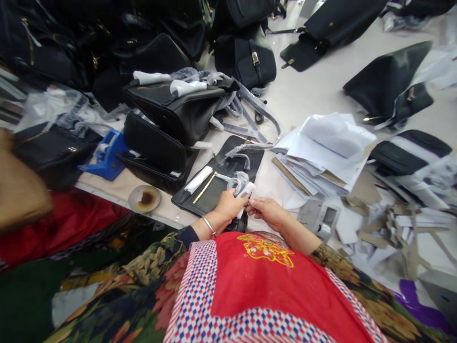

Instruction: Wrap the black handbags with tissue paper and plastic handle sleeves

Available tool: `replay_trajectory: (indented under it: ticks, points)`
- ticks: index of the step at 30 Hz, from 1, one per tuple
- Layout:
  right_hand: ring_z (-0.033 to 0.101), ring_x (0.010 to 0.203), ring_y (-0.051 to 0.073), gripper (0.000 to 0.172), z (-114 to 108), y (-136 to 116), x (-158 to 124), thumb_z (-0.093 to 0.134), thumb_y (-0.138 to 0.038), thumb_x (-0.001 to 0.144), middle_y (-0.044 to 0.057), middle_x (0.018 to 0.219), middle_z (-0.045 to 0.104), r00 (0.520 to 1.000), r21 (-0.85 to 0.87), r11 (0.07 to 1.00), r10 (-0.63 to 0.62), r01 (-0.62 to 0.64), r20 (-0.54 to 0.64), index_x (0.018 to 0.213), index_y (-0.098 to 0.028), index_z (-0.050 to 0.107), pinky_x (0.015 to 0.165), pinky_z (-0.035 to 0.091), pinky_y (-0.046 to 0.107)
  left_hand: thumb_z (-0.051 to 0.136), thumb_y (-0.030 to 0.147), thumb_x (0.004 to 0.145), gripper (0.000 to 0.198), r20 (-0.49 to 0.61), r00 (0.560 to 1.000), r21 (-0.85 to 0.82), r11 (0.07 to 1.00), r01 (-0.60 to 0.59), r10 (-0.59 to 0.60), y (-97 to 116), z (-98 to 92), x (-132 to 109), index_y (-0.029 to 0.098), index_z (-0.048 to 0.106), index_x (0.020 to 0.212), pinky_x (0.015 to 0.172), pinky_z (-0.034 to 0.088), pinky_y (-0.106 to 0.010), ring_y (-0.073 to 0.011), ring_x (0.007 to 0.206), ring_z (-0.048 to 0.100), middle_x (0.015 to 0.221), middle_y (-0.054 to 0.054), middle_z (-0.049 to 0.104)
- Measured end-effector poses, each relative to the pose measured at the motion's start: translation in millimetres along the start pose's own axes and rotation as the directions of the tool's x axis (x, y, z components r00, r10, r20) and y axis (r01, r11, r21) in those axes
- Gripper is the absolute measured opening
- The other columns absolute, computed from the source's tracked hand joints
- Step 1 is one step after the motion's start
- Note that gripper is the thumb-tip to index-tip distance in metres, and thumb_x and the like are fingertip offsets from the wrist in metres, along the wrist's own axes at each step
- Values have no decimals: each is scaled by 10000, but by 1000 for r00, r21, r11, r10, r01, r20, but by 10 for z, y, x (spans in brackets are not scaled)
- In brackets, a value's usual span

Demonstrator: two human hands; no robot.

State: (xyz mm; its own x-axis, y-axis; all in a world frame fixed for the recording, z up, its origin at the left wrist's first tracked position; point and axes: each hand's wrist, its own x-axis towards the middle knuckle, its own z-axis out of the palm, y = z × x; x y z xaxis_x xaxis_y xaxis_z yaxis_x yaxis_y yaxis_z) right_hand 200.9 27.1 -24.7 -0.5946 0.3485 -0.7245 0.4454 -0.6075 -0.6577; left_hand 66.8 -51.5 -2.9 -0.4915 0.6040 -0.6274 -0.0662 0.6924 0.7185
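Note:
A black bag (206,206) with a gold zipper lies flat in front of me, its clear-wrapped strap (240,180) looped over it. At its near right corner my left hand (229,208) is closed on a piece of white wrapping paper (247,191). My right hand (267,211) meets it from the right, fingers pinched together beside the paper. What lies between those right fingertips is too small to make out. A strip of white paper (198,179) also lies across the bag near its zipper.
Black bags (157,138) are stacked at left, beside a blue tape dispenser (107,155) and a small round dish (144,198) with brown residue near the edge. White paper sheets (328,143) lie piled at right, above a grey device (319,216) and cardboard scraps (385,228). Another person's arm (21,186) shows at left.

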Motion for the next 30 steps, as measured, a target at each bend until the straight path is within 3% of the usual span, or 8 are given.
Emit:
replay_trajectory:
  ticks: [3,5,8,13,16,20,26,30]
  points:
    - [477,507,110,312,-18,31,-26,738,-460,680,0,555,584,998,-7,1000,-26,26,-66,653,-174,617,501,340,244,703,199,733,134,10,1000,3,1000,16,-16,30,-7,-17,146,682,854,501,386,-211,-129,589,569,701,-7,655]
    - [490,523,129,265,-92,-1,-72,700,-428,719,5,559,587,977,-229,968,-141,102,-162,664,-177,631,527,363,270,696,173,720,126,13,999,8,999,36,-37,51,-13,-28,147,682,843,493,382,-215,-132,580,569,698,-10,657]
    - [579,662,190,221,-249,-123,-156,611,-379,827,48,683,664,859,-622,745,-462,242,-219,743,-187,682,651,433,329,700,167,713,119,16,998,-1,998,60,-60,62,-20,-34,156,683,830,505,391,-217,-137,591,586,715,-13,670]
    - [615,1032,265,299,-384,-466,-147,609,-347,905,105,1126,696,622,-715,332,-761,615,182,1179,-238,663,917,463,432,696,205,762,57,28,999,-36,999,31,-30,19,-7,-25,161,662,775,521,400,-213,-128,585,577,686,-9,662]
    - [504,1280,306,458,-336,-659,4,655,-322,893,105,1360,612,547,-670,96,-668,736,505,1342,-274,579,1062,369,502,704,256,792,112,36,999,-81,996,36,-33,-14,13,-21,157,652,796,486,383,-215,-124,542,567,668,-15,658]
    - [478,1320,325,560,-223,-813,240,644,-246,900,111,1324,645,553,-654,-54,-485,754,678,1436,-261,486,1033,374,519,713,294,804,155,34,999,-63,998,23,-21,-39,21,-18,148,662,802,479,390,-217,-128,527,570,644,-25,658]
    - [622,979,230,540,-100,-901,420,642,-101,837,75,1010,722,510,-569,-26,-410,822,756,1358,-210,555,914,493,391,674,316,839,169,56,998,-109,993,49,-43,-54,-7,-41,147,665,829,478,408,-223,-141,524,588,642,-41,675]
    - [616,947,221,523,-64,-856,453,636,-40,789,56,945,722,544,-586,42,-431,809,720,1282,-212,618,871,525,363,709,352,827,211,52,995,-163,982,90,-83,-54,-20,-76,147,660,834,483,418,-229,-159,539,611,620,-42,668]
